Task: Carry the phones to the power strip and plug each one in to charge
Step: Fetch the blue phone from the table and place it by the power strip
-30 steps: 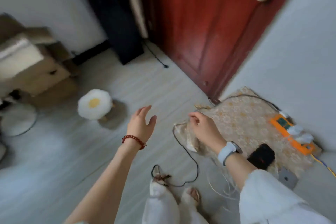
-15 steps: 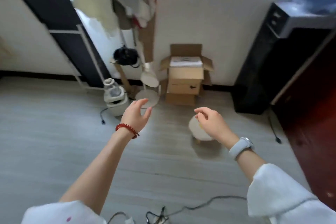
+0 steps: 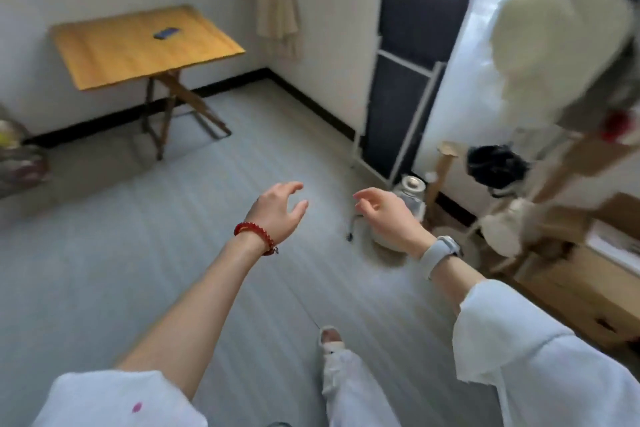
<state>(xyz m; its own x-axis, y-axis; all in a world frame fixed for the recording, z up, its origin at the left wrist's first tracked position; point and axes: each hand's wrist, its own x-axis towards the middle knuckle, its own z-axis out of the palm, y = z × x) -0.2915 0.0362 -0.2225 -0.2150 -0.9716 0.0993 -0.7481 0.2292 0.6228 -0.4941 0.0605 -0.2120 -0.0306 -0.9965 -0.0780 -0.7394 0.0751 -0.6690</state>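
Grey floor [image 3: 138,270], one folding table [image 3: 104,55], one phone [image 3: 166,33], two hands empty, fingers loose: left hand [image 3: 277,211], right hand [image 3: 388,215]

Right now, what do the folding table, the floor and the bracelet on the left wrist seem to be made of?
Folding table: probably wood or bamboo, with a matte yellow-orange top showing fine lines and darker wooden crossed legs.
Floor: looks like grey laminate or vinyl planks with long grain streaks, low sheen.
Bracelet: round red beads, glossy; glass, stone or plastic, cannot tell.
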